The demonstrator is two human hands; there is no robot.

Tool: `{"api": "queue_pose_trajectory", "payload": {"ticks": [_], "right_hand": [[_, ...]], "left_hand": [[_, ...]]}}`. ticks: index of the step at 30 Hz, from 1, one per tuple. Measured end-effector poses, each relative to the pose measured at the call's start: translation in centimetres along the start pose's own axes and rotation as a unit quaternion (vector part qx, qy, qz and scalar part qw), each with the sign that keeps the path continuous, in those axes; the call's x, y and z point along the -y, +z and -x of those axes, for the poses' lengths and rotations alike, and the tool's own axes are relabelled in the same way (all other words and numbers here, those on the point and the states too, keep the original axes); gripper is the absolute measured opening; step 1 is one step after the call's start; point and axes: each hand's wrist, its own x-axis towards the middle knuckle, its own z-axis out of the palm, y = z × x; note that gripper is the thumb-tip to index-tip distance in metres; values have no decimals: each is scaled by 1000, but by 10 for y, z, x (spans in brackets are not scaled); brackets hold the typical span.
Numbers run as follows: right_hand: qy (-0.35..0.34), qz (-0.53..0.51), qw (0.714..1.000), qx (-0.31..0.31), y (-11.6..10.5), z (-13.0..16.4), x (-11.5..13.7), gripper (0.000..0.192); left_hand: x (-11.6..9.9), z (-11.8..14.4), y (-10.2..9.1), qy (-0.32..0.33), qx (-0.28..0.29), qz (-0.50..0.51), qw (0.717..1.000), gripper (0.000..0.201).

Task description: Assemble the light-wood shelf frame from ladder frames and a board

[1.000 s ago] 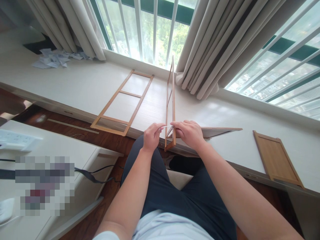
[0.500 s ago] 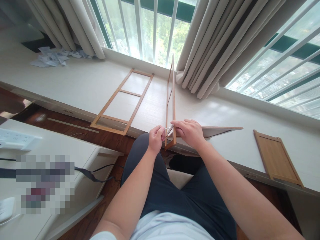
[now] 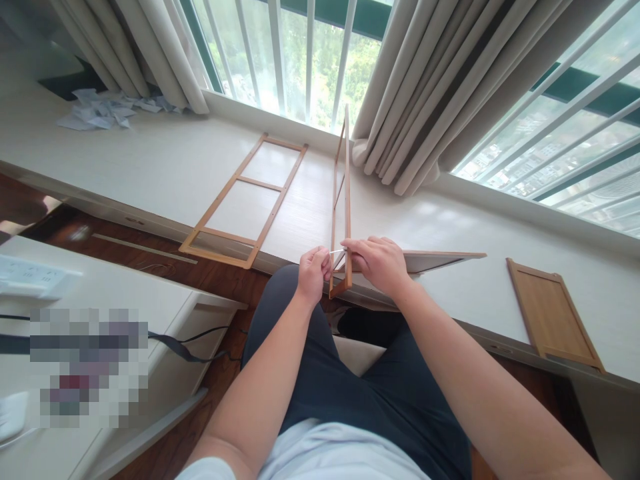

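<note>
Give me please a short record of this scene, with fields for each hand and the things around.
left hand: fingers closed on a thin silver tool, its tip at the frame
right hand: grips the upright brown wooden ladder frame
same kind, lying flat: second wooden frame on the white window ledge
right side: flat brown wooden panel
far left: crumpled white papers

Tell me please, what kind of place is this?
Probably a room in a high-rise home. A wide white window ledge serves as a work surface, with curtains and a barred window above. Wooden frame parts lie on it, and both hands work on an upright frame.
</note>
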Motion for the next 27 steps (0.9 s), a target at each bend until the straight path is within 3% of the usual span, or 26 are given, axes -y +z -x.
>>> {"api": "queue_pose_trajectory", "payload": {"ticks": [11, 19, 27], "right_hand": [[2, 5, 1000, 3, -1, 0, 1, 29], [5, 3, 1000, 9, -1, 0, 0, 31], [2, 2, 1000, 8, -1, 0, 0, 30]], "left_hand": [[-16, -4, -6, -22, 30, -41, 998, 41], [-26, -6, -8, 2, 54, -113, 992, 44], [-27, -1, -14, 69, 77, -213, 971, 43]]}}
